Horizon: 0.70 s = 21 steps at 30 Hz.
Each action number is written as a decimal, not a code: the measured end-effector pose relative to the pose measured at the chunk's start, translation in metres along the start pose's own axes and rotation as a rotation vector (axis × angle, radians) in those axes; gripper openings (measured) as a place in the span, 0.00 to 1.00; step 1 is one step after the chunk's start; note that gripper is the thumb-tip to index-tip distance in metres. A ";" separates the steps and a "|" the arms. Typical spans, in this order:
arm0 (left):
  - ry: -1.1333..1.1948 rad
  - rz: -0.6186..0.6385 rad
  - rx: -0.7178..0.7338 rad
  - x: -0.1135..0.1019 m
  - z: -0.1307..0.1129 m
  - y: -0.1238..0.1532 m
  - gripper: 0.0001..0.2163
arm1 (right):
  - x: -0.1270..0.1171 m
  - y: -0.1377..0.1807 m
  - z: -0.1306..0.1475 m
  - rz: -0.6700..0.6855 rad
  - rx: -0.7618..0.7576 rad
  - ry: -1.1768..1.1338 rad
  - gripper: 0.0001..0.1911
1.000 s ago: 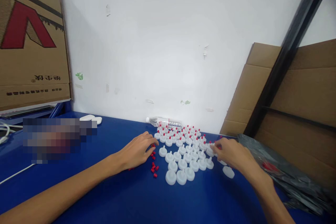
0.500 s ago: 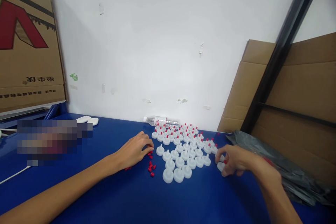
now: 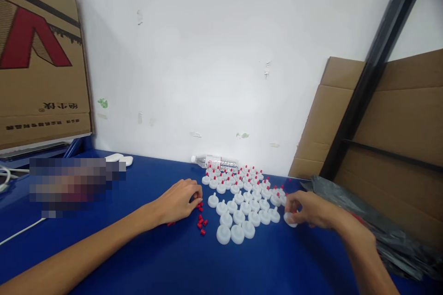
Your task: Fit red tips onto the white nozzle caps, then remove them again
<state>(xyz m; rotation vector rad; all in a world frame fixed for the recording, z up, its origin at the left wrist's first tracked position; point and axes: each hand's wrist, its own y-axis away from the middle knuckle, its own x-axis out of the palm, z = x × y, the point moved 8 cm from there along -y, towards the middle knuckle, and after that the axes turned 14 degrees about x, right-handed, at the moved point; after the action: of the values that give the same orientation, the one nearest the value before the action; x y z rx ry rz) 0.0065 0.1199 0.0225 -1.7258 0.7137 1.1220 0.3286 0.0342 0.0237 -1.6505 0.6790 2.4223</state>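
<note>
My right hand (image 3: 304, 208) is closed at the top of a white nozzle cap (image 3: 290, 220) on the blue table's right side. Its fingertips hide the cap's spout. My left hand (image 3: 183, 199) rests with curled fingers beside a small scatter of red tip caps (image 3: 200, 225); what its fingers hold, if anything, is hidden. Between the hands stand several white nozzle caps with bare spouts (image 3: 238, 216). Behind them, more white caps wear red tips (image 3: 221, 187). Another bit of red (image 3: 171, 224) shows under my left wrist.
A clear plastic bottle (image 3: 216, 162) lies against the white wall. Grey plastic bags (image 3: 387, 239) and cardboard (image 3: 398, 115) are at the right. A printed carton (image 3: 44, 83), white objects (image 3: 126, 161), a blurred-out item (image 3: 76, 182) and a cable (image 3: 22, 231) are at the left.
The fingers of my right hand have drawn together over the white nozzle cap, and the red tip seen between them is now hidden. My left hand stays by the red caps. The view has shifted slightly.
</note>
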 end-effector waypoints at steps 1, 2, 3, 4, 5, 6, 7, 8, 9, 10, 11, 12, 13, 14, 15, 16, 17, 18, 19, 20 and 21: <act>-0.007 -0.004 0.005 -0.001 -0.001 0.000 0.09 | -0.002 0.000 0.000 -0.020 -0.015 0.027 0.07; -0.010 -0.010 0.010 -0.001 -0.002 0.000 0.08 | -0.004 -0.001 0.000 -0.043 -0.030 0.047 0.07; -0.010 -0.014 0.015 -0.002 -0.003 0.000 0.08 | -0.006 -0.002 0.001 -0.062 -0.048 0.057 0.07; -0.007 -0.015 0.016 -0.002 -0.005 0.000 0.09 | -0.008 -0.002 0.002 -0.083 -0.072 0.058 0.07; -0.004 -0.012 0.016 -0.002 -0.006 0.000 0.09 | -0.011 -0.002 0.005 -0.108 -0.100 0.053 0.08; -0.001 -0.007 0.014 -0.002 -0.007 0.000 0.11 | -0.015 -0.002 0.008 -0.143 -0.129 0.047 0.09; 0.001 0.002 0.013 -0.001 -0.009 0.000 0.12 | -0.019 -0.002 0.011 -0.186 -0.157 0.044 0.10; 0.004 0.009 0.011 0.000 -0.010 0.000 0.13 | -0.024 -0.001 0.014 -0.237 -0.181 0.047 0.11; 0.006 0.015 0.011 0.001 -0.012 -0.001 0.14 | -0.029 0.000 0.017 -0.294 -0.201 0.056 0.12; 0.009 0.019 0.011 0.002 -0.013 -0.001 0.15 | -0.033 0.001 0.020 -0.355 -0.217 0.063 0.12; 0.012 0.024 0.011 0.003 -0.014 -0.001 0.14 | -0.037 0.002 0.023 -0.410 -0.230 0.066 0.12; 0.015 0.029 0.011 0.004 -0.014 -0.001 0.14 | -0.041 0.004 0.026 -0.458 -0.242 0.062 0.13; 0.016 0.032 0.011 0.004 -0.015 -0.001 0.13 | -0.044 0.005 0.028 -0.498 -0.257 0.053 0.13; 0.016 0.036 0.010 0.005 -0.015 -0.001 0.12 | -0.046 0.007 0.031 -0.530 -0.274 0.037 0.13; 0.016 0.040 0.010 0.005 -0.015 -0.001 0.11 | -0.047 0.009 0.034 -0.555 -0.291 0.018 0.14; 0.014 0.043 0.011 0.005 -0.015 -0.001 0.11 | -0.049 0.011 0.037 -0.579 -0.308 0.002 0.14; 0.014 0.044 0.012 0.005 -0.015 -0.001 0.10 | -0.050 0.013 0.041 -0.601 -0.325 -0.009 0.15; 0.014 0.044 0.011 0.004 -0.015 -0.001 0.10 | -0.050 0.016 0.045 -0.623 -0.344 -0.012 0.15; 0.017 0.043 0.008 0.004 -0.015 -0.001 0.10 | -0.050 0.019 0.049 -0.642 -0.365 -0.009 0.15; 0.021 0.037 0.004 0.003 -0.015 -0.001 0.10 | -0.050 0.022 0.055 -0.658 -0.388 -0.002 0.15; 0.025 0.025 0.001 0.002 -0.015 0.000 0.11 | -0.048 0.026 0.060 -0.668 -0.416 0.004 0.15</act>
<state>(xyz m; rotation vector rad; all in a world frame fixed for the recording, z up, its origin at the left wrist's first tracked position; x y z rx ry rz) 0.0133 0.1063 0.0231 -1.7377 0.7534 1.1189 0.2870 0.0441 0.0928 -1.6495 -0.3694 2.1249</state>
